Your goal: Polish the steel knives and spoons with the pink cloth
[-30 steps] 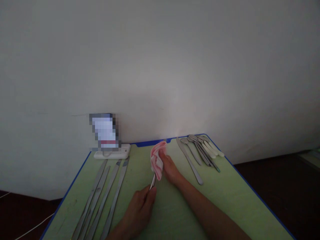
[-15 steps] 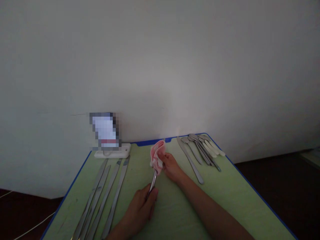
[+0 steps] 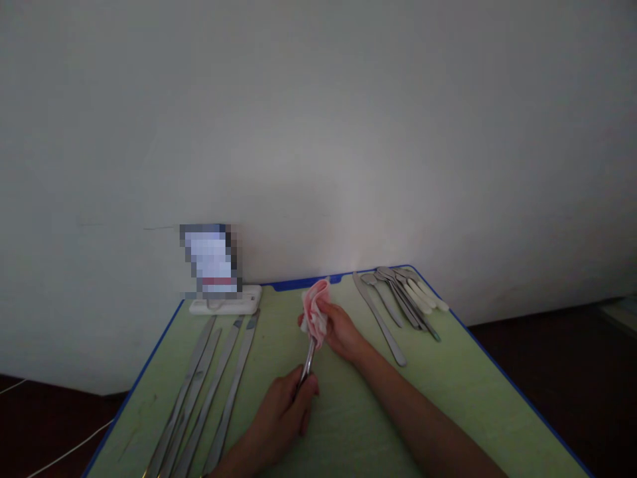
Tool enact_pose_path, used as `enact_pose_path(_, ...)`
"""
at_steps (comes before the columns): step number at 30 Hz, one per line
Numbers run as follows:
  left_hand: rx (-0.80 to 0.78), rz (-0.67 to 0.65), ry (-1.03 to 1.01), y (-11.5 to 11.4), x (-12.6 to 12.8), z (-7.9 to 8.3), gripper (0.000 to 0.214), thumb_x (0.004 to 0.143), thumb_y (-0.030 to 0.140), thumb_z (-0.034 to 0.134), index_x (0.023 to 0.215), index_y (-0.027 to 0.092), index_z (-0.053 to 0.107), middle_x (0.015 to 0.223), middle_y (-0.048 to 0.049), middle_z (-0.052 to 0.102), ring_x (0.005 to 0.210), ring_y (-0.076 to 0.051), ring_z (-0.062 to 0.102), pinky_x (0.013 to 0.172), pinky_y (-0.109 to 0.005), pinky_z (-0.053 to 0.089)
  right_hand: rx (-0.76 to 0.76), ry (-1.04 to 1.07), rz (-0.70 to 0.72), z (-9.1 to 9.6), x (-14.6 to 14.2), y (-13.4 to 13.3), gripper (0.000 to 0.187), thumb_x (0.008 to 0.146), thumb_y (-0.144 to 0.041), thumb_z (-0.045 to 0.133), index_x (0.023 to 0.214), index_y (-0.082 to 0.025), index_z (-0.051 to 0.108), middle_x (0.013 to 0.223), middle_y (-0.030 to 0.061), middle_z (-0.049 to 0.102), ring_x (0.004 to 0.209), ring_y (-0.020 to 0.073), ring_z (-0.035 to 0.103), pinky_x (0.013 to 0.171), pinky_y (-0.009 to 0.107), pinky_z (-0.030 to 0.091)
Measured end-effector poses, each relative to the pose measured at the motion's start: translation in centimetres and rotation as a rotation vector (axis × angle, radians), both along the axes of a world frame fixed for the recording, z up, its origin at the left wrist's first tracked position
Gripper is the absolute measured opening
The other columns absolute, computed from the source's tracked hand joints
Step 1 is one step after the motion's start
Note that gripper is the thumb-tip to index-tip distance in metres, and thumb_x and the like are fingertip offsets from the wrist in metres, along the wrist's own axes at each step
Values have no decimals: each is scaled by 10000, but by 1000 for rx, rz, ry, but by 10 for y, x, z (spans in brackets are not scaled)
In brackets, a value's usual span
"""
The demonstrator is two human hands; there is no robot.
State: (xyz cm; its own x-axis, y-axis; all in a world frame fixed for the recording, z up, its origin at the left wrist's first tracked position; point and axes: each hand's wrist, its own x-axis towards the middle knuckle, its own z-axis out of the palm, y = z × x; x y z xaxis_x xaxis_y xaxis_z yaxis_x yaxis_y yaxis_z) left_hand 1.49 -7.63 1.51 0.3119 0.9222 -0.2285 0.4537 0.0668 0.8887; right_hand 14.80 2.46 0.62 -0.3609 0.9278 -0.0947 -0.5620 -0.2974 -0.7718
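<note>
My left hand (image 3: 283,411) is closed round the handle end of a metal knife (image 3: 308,362) near the table's front middle. The knife points away from me, and its far end is wrapped in a pink cloth (image 3: 315,312). My right hand (image 3: 341,332) grips that cloth around the blade, with my forearm crossing the table from the lower right. Both hands hover just above the green table top (image 3: 448,398).
Several long metal knives (image 3: 204,392) lie side by side on the left. A bunch of spoons and knives (image 3: 403,295) lies at the back right. A white stand with a blurred screen (image 3: 213,279) stands at the back left against the wall.
My right hand slid the cloth along the blade away from me, baring more of the knife. My left hand shifted slightly on the handle.
</note>
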Motion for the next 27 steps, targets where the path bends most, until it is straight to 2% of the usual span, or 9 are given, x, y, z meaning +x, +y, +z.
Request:
enact_pose_path(10,10,-6,19,0,0,2,391,904,482,312,754,185,518,438,65,436,461,-140,467,537,-237,360,-9,10,-32,0,-2,0,333,685,-465,707,678,-141,631,547,-1,610,531,125,563,560,249,432)
enact_pose_path(27,32,-25,32,0,0,-1,371,915,455,315,768,180,517,447,60,455,464,-141,475,532,-233,357,-26,-7,-30,-3,-2,0,345,676,-472,716,676,-136,637,595,23,649,551,129,589,544,242,436)
